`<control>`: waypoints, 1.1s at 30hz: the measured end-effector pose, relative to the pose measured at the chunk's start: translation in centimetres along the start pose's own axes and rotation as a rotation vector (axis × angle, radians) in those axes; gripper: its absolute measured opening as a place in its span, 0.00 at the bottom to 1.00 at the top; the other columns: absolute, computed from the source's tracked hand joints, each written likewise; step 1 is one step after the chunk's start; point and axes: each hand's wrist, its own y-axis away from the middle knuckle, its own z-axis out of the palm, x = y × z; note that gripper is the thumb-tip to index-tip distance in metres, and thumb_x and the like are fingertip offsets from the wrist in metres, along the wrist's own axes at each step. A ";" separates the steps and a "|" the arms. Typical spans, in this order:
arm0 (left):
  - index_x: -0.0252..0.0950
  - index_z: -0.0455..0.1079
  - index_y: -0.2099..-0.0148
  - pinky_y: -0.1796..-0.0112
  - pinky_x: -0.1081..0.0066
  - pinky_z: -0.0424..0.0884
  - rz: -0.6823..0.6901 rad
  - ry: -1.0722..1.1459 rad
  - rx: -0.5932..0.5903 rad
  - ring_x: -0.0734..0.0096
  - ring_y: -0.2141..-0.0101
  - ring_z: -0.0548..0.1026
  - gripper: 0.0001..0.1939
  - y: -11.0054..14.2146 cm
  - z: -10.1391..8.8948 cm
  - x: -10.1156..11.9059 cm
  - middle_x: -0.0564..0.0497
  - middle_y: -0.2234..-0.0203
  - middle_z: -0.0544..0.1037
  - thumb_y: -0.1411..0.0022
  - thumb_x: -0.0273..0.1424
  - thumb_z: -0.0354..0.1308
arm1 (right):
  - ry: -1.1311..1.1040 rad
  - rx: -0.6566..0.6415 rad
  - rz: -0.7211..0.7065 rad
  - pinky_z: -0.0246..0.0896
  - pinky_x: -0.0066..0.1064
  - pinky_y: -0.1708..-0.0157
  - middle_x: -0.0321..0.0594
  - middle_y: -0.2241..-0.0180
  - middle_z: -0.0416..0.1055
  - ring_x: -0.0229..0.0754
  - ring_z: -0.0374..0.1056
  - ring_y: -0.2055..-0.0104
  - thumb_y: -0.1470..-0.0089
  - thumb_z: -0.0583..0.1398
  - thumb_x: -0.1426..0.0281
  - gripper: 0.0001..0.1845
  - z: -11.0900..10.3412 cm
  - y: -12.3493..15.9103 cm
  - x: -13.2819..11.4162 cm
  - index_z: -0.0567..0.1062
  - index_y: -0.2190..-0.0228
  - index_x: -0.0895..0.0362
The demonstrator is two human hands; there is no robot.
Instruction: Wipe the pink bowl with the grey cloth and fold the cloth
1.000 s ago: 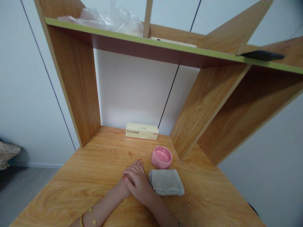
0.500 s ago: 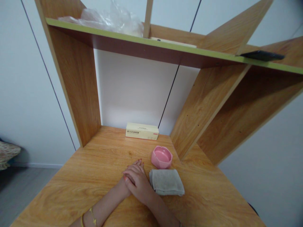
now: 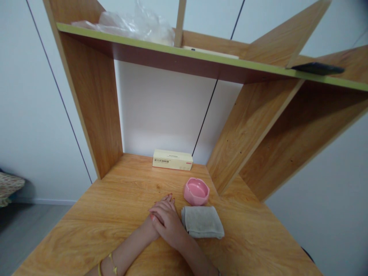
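My left hand [image 3: 171, 201] rests on the wooden desk, mostly covered, with its outstretched fingertips showing. Across its back lies my right hand [image 3: 168, 223], fingers laid out flat and thumb apart. Neither hand holds an object. Just right of my right hand is a folded grey cloth [image 3: 203, 222]. A pink faceted bowl [image 3: 196, 197], which looks like an ashtray, stands right behind the cloth, beyond my fingertips. Farther back, against the wall, sits a long cream-coloured box [image 3: 172, 160] with printed characters.
Upright wooden panels [image 3: 92, 107] flank the desk [image 3: 120, 203] and carry a shelf with a green edge [image 3: 143, 45]. Up there lie a clear plastic bag [image 3: 135, 27], a flat pale thing [image 3: 212, 52] and a dark flat object [image 3: 317, 68]. Patterned fabric [image 3: 10, 186] shows at far left.
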 end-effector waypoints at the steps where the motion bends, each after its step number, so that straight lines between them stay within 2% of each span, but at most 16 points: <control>1: 0.40 0.63 0.63 0.61 0.62 0.69 0.034 -0.094 -0.013 0.67 0.60 0.70 0.18 0.1 0.0 -0.1 0.52 0.70 0.65 0.40 0.30 0.31 | 0.000 0.004 0.000 0.50 0.35 0.53 0.36 0.63 0.70 0.40 0.62 0.58 0.50 0.54 0.77 0.12 0.1 0.0 0.0 0.71 0.65 0.53; 4: 0.39 0.65 0.61 0.62 0.65 0.70 0.126 -0.352 -0.071 0.67 0.60 0.70 0.15 0.2 -0.1 -0.8 0.52 0.67 0.67 0.40 0.31 0.37 | -0.001 0.012 -0.002 0.50 0.35 0.53 0.35 0.63 0.70 0.40 0.62 0.57 0.50 0.54 0.77 0.12 0.2 0.1 0.2 0.71 0.64 0.53; 10: 0.41 0.69 0.63 0.64 0.68 0.71 0.214 -0.655 -0.141 0.68 0.62 0.72 0.13 0.1 -0.1 -1.8 0.54 0.70 0.71 0.42 0.28 0.44 | 0.004 0.004 -0.009 0.50 0.35 0.53 0.35 0.64 0.70 0.39 0.62 0.58 0.50 0.54 0.77 0.12 0.3 0.0 0.3 0.70 0.64 0.53; 15: 0.44 0.70 0.61 0.63 0.65 0.71 0.191 -0.736 -0.198 0.64 0.60 0.71 0.11 0.7 -0.3 -1.5 0.55 0.69 0.72 0.45 0.31 0.49 | 0.003 0.003 0.001 0.49 0.35 0.53 0.35 0.64 0.70 0.39 0.61 0.58 0.50 0.54 0.77 0.11 0.2 0.1 0.2 0.70 0.64 0.53; 17: 0.43 0.70 0.62 0.61 0.66 0.70 0.082 -0.531 -0.235 0.64 0.59 0.71 0.11 0.8 -0.5 -1.3 0.54 0.69 0.73 0.46 0.31 0.50 | 0.004 0.007 0.007 0.49 0.35 0.52 0.36 0.62 0.69 0.40 0.61 0.57 0.51 0.55 0.77 0.13 0.2 0.1 0.3 0.70 0.62 0.53; 20: 0.42 0.70 0.64 0.60 0.66 0.69 -0.173 0.168 -0.252 0.65 0.59 0.71 0.10 0.7 -0.5 -1.1 0.53 0.70 0.73 0.46 0.33 0.48 | 0.009 0.021 0.012 0.49 0.37 0.52 0.37 0.60 0.68 0.41 0.60 0.55 0.52 0.55 0.77 0.16 0.3 0.3 0.4 0.68 0.59 0.53; 22: 0.43 0.70 0.67 0.62 0.66 0.70 -0.253 0.495 -0.222 0.66 0.62 0.72 0.12 0.5 -0.3 -1.0 0.53 0.71 0.72 0.45 0.35 0.44 | 0.010 0.024 0.011 0.49 0.37 0.52 0.37 0.60 0.68 0.41 0.60 0.55 0.52 0.55 0.77 0.17 0.4 0.3 0.5 0.68 0.59 0.52; 24: 0.43 0.69 0.70 0.65 0.67 0.71 -0.275 0.655 -0.177 0.68 0.64 0.73 0.14 0.3 -0.1 -0.9 0.54 0.72 0.72 0.45 0.37 0.42 | 0.009 0.024 0.010 0.49 0.37 0.52 0.37 0.61 0.68 0.41 0.60 0.56 0.52 0.55 0.77 0.16 0.4 0.3 0.5 0.68 0.59 0.52; 29: 0.41 0.65 0.76 0.70 0.72 0.73 -0.342 1.149 -0.087 0.69 0.68 0.74 0.11 0.2 0.0 -0.3 0.55 0.77 0.69 0.47 0.36 0.46 | 0.007 0.012 0.009 0.49 0.38 0.52 0.37 0.61 0.68 0.41 0.60 0.56 0.51 0.54 0.76 0.16 0.4 0.3 0.6 0.69 0.59 0.52; 31: 0.40 0.63 0.78 0.71 0.73 0.73 -0.308 1.215 -0.113 0.70 0.69 0.74 0.11 0.2 -0.1 -0.2 0.56 0.78 0.68 0.47 0.35 0.46 | 0.006 0.012 0.010 0.49 0.37 0.52 0.37 0.62 0.68 0.41 0.60 0.56 0.51 0.54 0.77 0.16 0.4 0.2 0.6 0.69 0.60 0.52; 32: 0.40 0.62 0.79 0.72 0.73 0.73 -0.276 1.189 -0.137 0.71 0.70 0.74 0.11 0.1 -0.1 -0.2 0.56 0.79 0.67 0.47 0.34 0.45 | 0.005 0.013 0.010 0.49 0.37 0.52 0.37 0.62 0.68 0.40 0.61 0.57 0.51 0.54 0.77 0.16 0.4 0.2 0.5 0.69 0.60 0.52; 33: 0.39 0.60 0.80 0.72 0.74 0.73 -0.229 1.071 -0.166 0.72 0.70 0.74 0.12 0.1 -0.1 -0.1 0.56 0.80 0.67 0.46 0.33 0.44 | 0.004 0.014 0.009 0.49 0.37 0.52 0.37 0.62 0.68 0.40 0.61 0.57 0.51 0.54 0.78 0.15 0.3 0.2 0.5 0.69 0.61 0.52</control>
